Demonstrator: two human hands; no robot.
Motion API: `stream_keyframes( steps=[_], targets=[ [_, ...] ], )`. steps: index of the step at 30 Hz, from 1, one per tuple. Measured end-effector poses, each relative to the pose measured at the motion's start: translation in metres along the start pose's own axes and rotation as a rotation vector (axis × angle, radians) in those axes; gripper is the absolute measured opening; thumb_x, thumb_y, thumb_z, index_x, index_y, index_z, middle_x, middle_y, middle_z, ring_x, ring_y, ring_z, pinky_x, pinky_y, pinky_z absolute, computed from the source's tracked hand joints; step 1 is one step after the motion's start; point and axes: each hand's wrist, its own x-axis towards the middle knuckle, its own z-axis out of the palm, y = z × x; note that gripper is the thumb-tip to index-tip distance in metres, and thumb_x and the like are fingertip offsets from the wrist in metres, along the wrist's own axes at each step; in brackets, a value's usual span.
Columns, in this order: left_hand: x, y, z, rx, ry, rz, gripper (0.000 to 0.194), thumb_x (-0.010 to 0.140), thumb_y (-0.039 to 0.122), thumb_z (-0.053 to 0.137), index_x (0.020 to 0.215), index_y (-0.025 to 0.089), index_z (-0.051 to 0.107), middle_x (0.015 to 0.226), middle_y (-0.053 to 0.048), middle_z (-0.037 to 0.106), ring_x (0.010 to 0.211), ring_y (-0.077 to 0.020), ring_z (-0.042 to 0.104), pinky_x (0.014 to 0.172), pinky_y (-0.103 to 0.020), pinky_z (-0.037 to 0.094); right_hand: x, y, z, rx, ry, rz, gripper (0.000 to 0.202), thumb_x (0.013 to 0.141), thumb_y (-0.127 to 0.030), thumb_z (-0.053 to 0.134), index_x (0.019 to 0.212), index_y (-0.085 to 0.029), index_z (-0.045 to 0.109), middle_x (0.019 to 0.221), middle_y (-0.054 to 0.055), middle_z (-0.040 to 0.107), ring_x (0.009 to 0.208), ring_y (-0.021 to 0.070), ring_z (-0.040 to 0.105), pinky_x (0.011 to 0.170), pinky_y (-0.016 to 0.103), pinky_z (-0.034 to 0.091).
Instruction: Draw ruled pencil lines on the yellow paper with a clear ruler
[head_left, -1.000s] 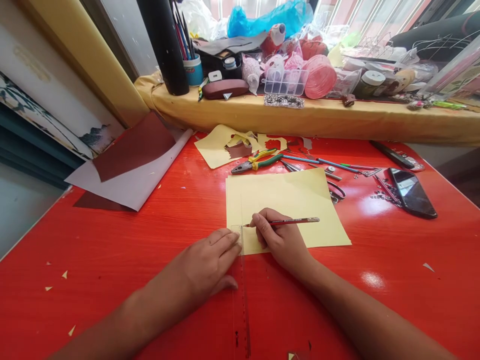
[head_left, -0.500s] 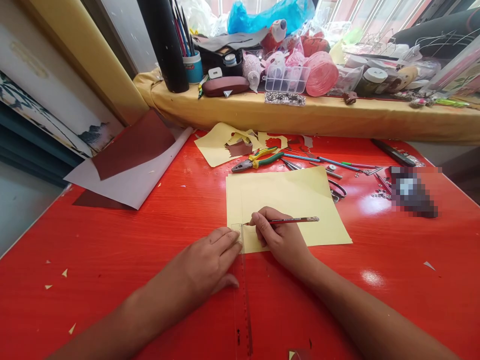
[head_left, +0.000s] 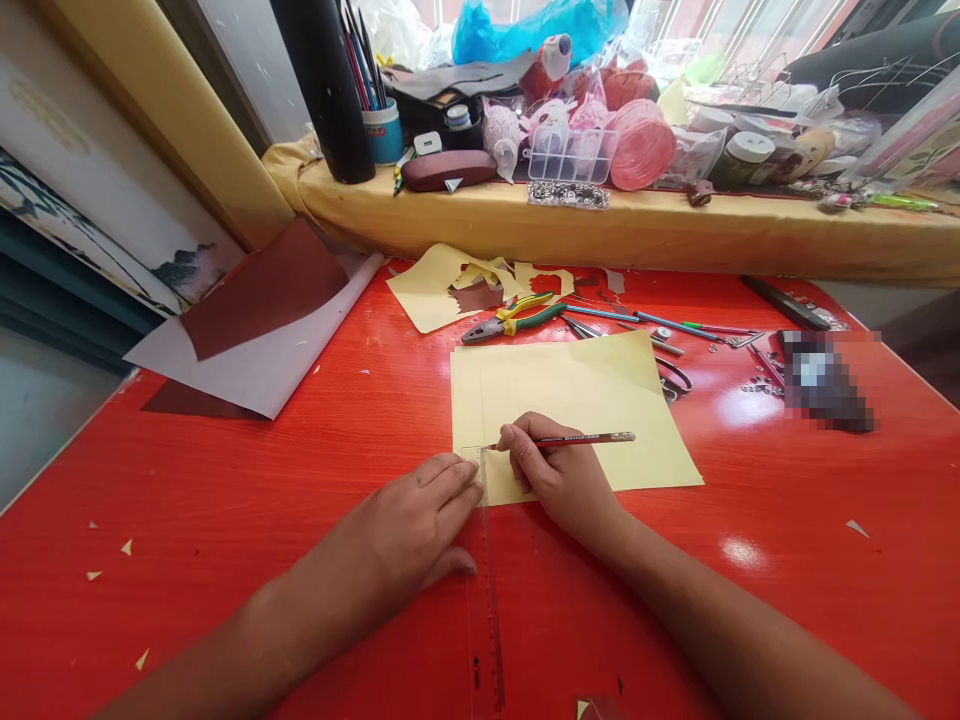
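A sheet of pale yellow paper (head_left: 577,390) lies on the red table, with faint pencil lines near its left edge. My right hand (head_left: 559,465) rests on its lower part, fingers closed round a dark red pencil (head_left: 589,439) whose tip points left and touches the paper by the ruler's edge. A clear ruler (head_left: 486,600) runs from the paper's lower left toward the table's front. Flat on the ruler's upper end and the paper's corner lies my left hand (head_left: 420,515), fingers extended and side by side, thumb apart.
Pliers (head_left: 514,320), yellow offcuts (head_left: 431,290) and thin tools lie behind the paper. Brown and grey sheets (head_left: 270,290) are at the back left. A blurred dark object (head_left: 825,385) sits at the right. A cloth-covered ledge (head_left: 465,220) crowded with supplies borders the table's back.
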Motion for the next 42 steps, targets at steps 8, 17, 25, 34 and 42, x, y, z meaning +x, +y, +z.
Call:
stream_keyframes(
  steps=[8,17,25,34,42],
  targets=[
    [-0.001,-0.001,0.001,0.007,0.017,0.006,0.067,0.090,0.040,0.088,0.142,0.009,0.060,0.147,-0.020,0.066,0.138,-0.0371,0.062,0.114,-0.046,0.057,0.000,0.000,0.001,0.009,-0.006,0.003,0.037,0.108,-0.048,0.054,0.083,-0.023,0.063,0.061,-0.003,0.054,0.056,0.0160,0.049,0.057,0.032,0.039],
    [-0.003,-0.001,0.006,-0.011,0.022,-0.001,0.068,0.090,0.040,0.087,0.144,0.009,0.060,0.147,-0.021,0.065,0.139,-0.0373,0.060,0.116,-0.048,0.056,0.001,0.002,0.000,0.003,-0.004,-0.008,0.036,0.108,-0.047,0.054,0.083,-0.023,0.064,0.061,-0.003,0.055,0.056,0.0158,0.049,0.057,0.032,0.040],
    [-0.005,-0.001,0.007,-0.047,0.018,-0.029,0.064,0.093,0.039,0.084,0.146,0.012,0.059,0.150,-0.019,0.064,0.142,-0.0360,0.058,0.118,-0.048,0.054,0.000,0.002,-0.001,0.040,0.003,-0.020,0.035,0.108,-0.045,0.056,0.083,-0.022,0.065,0.060,-0.003,0.055,0.055,0.0147,0.049,0.056,0.030,0.041],
    [0.001,-0.004,-0.002,0.006,0.037,0.028,0.068,0.088,0.046,0.089,0.138,0.007,0.064,0.141,-0.020,0.070,0.132,-0.0366,0.066,0.111,-0.046,0.059,0.000,-0.004,-0.003,0.248,0.092,-0.011,0.042,0.108,-0.053,0.060,0.081,-0.021,0.066,0.057,-0.004,0.054,0.048,0.0123,0.049,0.048,0.027,0.036],
    [0.012,0.007,0.003,-0.063,0.132,0.096,0.057,0.100,0.052,0.073,0.136,0.009,0.065,0.140,-0.021,0.071,0.132,-0.0337,0.067,0.113,-0.047,0.058,0.008,-0.005,-0.008,0.377,0.092,0.102,0.049,0.101,-0.066,0.065,0.081,-0.021,0.066,0.055,-0.004,0.055,0.045,0.0114,0.048,0.046,0.026,0.034]
  ],
)
